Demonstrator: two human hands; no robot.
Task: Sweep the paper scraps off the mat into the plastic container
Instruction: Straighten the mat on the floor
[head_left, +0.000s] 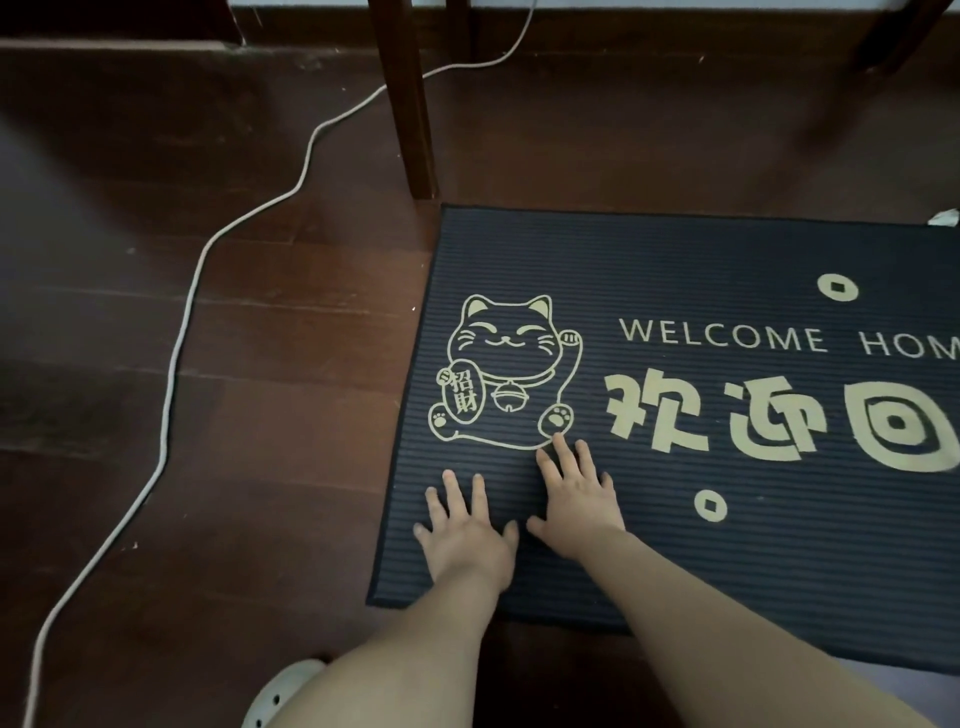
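The mat (675, 260) lies flat on the dark wooden floor (260, 364), filling the right half of your view and running out past the right edge. It is dark and ribbed, printed in pale yellow with a beckoning cat (506, 369), the words "WELCOME HOM…" cut by the frame, and large Chinese characters. One small white scrap (945, 217) sits just beyond the mat's far edge at the right border of the view; whether it is paper you cannot tell.

Your left hand (465, 530) and right hand (576, 493) both rest palm down on the mat near its near-left corner, just below the cat, fingers straight and spread, holding nothing. They lie side by side, thumbs nearly meeting, the right one reaching a little farther so its fingertips touch the cat's outline.

A white cord (176, 353) snakes across the floor left of the mat. A wooden leg (410, 104) stands just beyond the mat's far-left corner. A pale shoe (283, 691) with holes shows by your left forearm.
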